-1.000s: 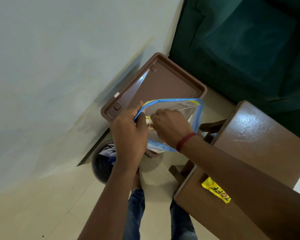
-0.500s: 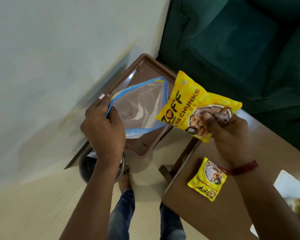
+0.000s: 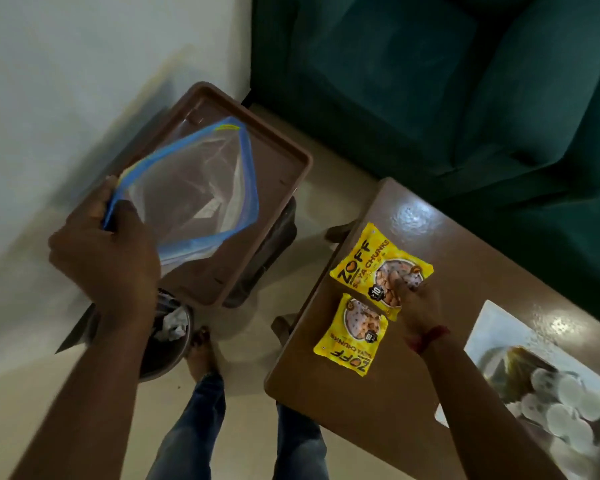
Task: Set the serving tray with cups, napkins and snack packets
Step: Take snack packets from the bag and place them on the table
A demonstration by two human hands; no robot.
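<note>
My left hand [image 3: 108,258] grips the corner of a clear zip bag [image 3: 194,195] with a blue edge, held over the brown serving tray [image 3: 284,181] that stands left of the table. The bag looks empty. On the brown wooden table [image 3: 465,244] lie two yellow snack packets side by side. My right hand [image 3: 418,303] rests on the lower edge of the farther packet [image 3: 371,265], fingers pinched on it as it lies flat on the table. The nearer packet [image 3: 352,336] lies free just left of my wrist.
A clear bag of white round cups or lids [image 3: 555,396] lies on the table at the right. A dark bin with crumpled paper [image 3: 168,337] stands on the floor below the tray. A green sofa [image 3: 465,81] fills the back. My legs and foot [image 3: 201,355] are beneath.
My right hand drew the yellow packet out of the zip bag, carried it right and brought it down onto the table beside the other packet. My left hand kept hold of the bag.
</note>
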